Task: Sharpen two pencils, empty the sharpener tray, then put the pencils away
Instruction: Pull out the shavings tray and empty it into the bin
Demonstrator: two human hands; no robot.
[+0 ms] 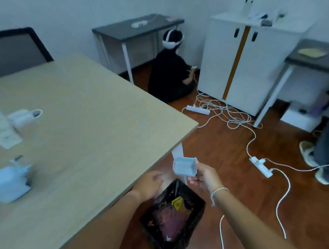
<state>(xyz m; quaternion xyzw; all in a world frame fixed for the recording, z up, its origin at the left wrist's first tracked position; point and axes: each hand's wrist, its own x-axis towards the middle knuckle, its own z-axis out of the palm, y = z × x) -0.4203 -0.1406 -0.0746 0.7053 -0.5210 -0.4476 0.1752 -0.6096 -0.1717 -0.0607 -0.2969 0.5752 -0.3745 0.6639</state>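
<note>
Nearest to me sits the black-lined bin (pixel 172 220) on the floor, just off the near right corner of the surface (pixel 94 107); wrappers lie in it, and I can read no print on them. My right hand (pixel 204 177) has its grip closed on the sharpener tray (pixel 185 166), fingers along the tray's right end and underside; the tray is level, open side up, its long axis running left to right. It hangs above the bin's far rim, a little far of the bin's middle; so, as I judge it, the move ahead turns on bringing the tray nearer, over the opening, and tipping it downward. My left hand (pixel 148 183) is loosely curled with nothing in it, between the surface edge and the bin, just left of the tray; the right is the hand that matters here. I cannot tell whether shavings remain in the tray.

On the surface at near left lies the sharpener body (pixel 7 181), blurred, well apart from the tray; I cannot pick out the pencils for certain. No brand, label or writing is legible anywhere.
</note>
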